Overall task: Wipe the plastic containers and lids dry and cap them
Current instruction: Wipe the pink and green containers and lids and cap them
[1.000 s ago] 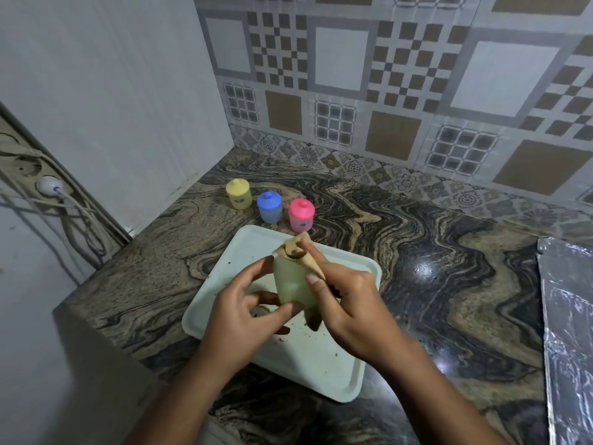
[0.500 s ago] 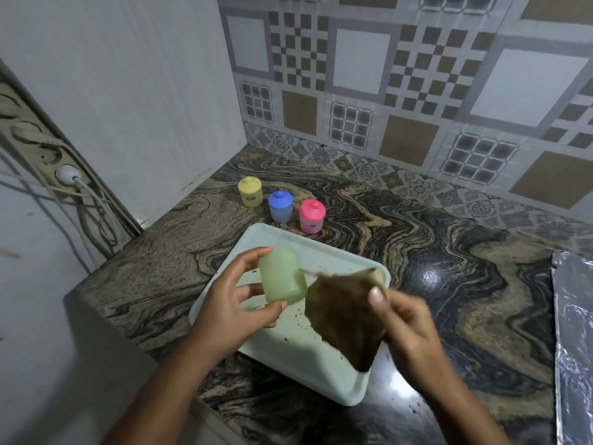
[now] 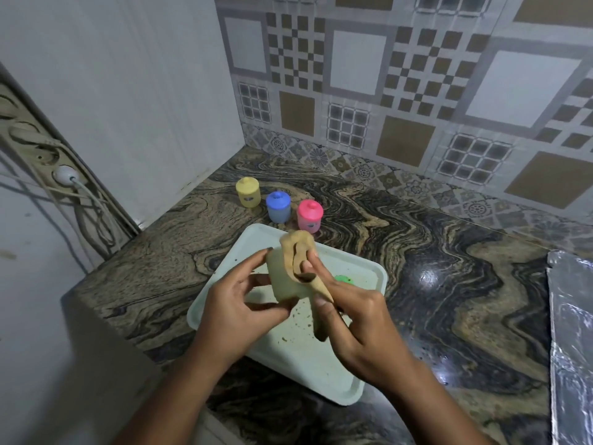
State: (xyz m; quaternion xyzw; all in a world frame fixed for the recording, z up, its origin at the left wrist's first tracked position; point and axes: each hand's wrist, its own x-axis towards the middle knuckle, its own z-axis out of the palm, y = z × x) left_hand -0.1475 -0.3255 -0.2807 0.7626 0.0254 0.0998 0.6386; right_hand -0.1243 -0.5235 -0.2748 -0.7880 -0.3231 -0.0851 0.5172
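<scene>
Right, gripping the pale container [image 3: 282, 284] in curled left hand [image 3: 237, 303] fingers above the tray [image 3: 321, 374] at the bench's front edge; pinching the cloth [image 3: 296, 248] over its top with the right hand [image 3: 356, 319]. Might slip on wet plastic under a hard twist, hitting the green lid [image 3: 344, 279].

Your left hand [image 3: 237, 313], gripping a pale translucent plastic container [image 3: 282, 284], and right hand [image 3: 356, 319], pinching a tan cloth [image 3: 296, 248], crowd the middle of the pale green rectangular plastic tray [image 3: 369, 268]. A small green round lid [image 3: 344, 279] lies on the tray just behind the right hand. Three capped plastic jars, yellow [image 3: 247, 195], blue [image 3: 278, 207] and pink [image 3: 309, 216], line the tray's far side, the pink one just beside the rim. A white panel wall [image 3: 144, 91] closes the left and a patterned tile wall [image 3: 417, 91] the back. To the right you get open swirled marble counter [image 3: 465, 284] up to the crinkled foil sheet [image 3: 571, 332]. A narrower open strip runs left of the tray.
</scene>
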